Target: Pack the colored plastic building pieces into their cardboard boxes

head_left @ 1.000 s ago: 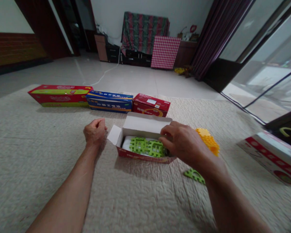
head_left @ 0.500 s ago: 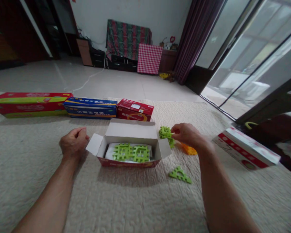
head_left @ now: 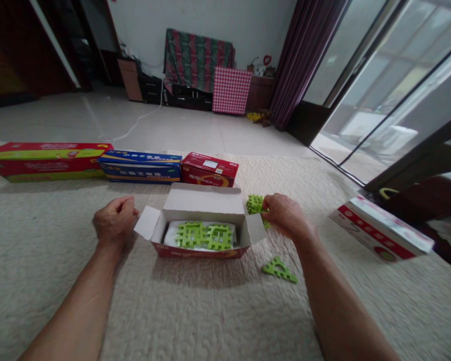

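Note:
An open cardboard box (head_left: 201, 254) with its white flaps spread stands in front of me on the quilted mat. Inside it, two green interlocking plastic pieces (head_left: 205, 235) lie on a white wrapped bundle. To the left of the box my left hand (head_left: 116, 220) rests on the mat, curled into a fist with nothing showing in it. My right hand (head_left: 285, 213) pinches at a small group of green interlocking pieces (head_left: 254, 204) just right of the box; its fingertips are partly hidden. A green triangular piece (head_left: 280, 271) lies nearer to me.
Behind the box stand a long red and green box (head_left: 48, 163), a blue box (head_left: 140, 168) and a red box (head_left: 209, 169). A white and red box (head_left: 383, 229) lies at the right. Beyond the mat are tiled floor (head_left: 195, 130) and a glass door (head_left: 391, 95).
My right hand has shifted slightly left, further over the green pieces, and now hides the orange piece that showed beneath it. My left hand has stayed still.

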The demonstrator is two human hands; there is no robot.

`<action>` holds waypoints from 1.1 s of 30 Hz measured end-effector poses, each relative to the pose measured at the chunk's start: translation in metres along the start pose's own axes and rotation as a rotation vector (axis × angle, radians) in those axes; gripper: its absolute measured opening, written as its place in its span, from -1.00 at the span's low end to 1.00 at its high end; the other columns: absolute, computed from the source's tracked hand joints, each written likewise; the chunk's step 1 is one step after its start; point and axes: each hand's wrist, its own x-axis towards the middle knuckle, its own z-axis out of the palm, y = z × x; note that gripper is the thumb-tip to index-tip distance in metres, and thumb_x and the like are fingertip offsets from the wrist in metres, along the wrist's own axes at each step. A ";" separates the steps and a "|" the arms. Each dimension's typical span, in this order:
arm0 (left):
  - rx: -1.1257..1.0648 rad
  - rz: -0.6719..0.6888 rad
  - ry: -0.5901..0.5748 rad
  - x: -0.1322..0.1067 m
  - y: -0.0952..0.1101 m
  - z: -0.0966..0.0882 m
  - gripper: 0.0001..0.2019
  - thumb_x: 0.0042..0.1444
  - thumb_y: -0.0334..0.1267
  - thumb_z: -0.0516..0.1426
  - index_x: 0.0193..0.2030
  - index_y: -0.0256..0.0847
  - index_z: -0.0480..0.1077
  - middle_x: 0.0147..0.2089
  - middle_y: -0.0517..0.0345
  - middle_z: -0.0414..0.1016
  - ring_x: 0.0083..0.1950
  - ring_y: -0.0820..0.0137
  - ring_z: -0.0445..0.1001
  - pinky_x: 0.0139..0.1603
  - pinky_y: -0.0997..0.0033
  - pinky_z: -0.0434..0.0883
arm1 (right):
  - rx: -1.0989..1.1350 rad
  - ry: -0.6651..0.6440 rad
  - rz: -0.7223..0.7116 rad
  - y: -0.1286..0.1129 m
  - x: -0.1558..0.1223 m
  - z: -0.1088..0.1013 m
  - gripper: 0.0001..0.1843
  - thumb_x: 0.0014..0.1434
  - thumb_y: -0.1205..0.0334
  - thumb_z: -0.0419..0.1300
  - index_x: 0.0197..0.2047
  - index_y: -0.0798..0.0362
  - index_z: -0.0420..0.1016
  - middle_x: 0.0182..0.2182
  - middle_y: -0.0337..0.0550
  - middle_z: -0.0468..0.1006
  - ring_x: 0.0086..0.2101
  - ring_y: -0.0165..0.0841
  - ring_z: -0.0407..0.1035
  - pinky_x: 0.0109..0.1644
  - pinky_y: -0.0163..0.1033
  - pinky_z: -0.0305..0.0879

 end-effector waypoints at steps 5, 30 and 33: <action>-0.008 -0.045 -0.031 0.000 0.001 -0.001 -0.71 0.03 -0.24 0.19 -0.12 -0.28 0.59 -0.53 0.24 0.50 -0.36 0.35 0.48 -0.31 0.41 0.37 | -0.008 0.003 -0.010 -0.004 -0.001 -0.001 -0.77 0.06 0.25 0.21 -0.19 0.08 0.58 -0.21 0.08 0.61 -0.21 -0.18 0.49 -0.28 -0.21 0.21; -0.013 -0.020 -0.041 -0.002 0.004 0.000 -0.69 0.06 -0.21 0.15 -0.12 -0.28 0.58 -0.53 0.24 0.48 -0.38 0.39 0.47 -0.26 0.40 0.38 | 0.477 0.363 -0.303 -0.024 -0.037 -0.053 -0.90 0.04 0.22 0.19 -0.38 0.02 0.52 -0.43 -0.18 0.58 -0.41 -0.36 0.43 -0.28 -0.25 0.25; -0.020 -0.020 -0.056 -0.002 0.004 -0.001 -0.68 0.06 -0.21 0.15 -0.11 -0.31 0.58 -0.52 0.22 0.48 -0.38 0.40 0.47 -0.25 0.40 0.37 | 0.489 0.337 -0.472 -0.057 -0.047 -0.047 -0.90 0.05 0.32 0.16 -0.38 0.04 0.51 -0.41 -0.20 0.57 -0.40 -0.39 0.41 -0.28 -0.27 0.23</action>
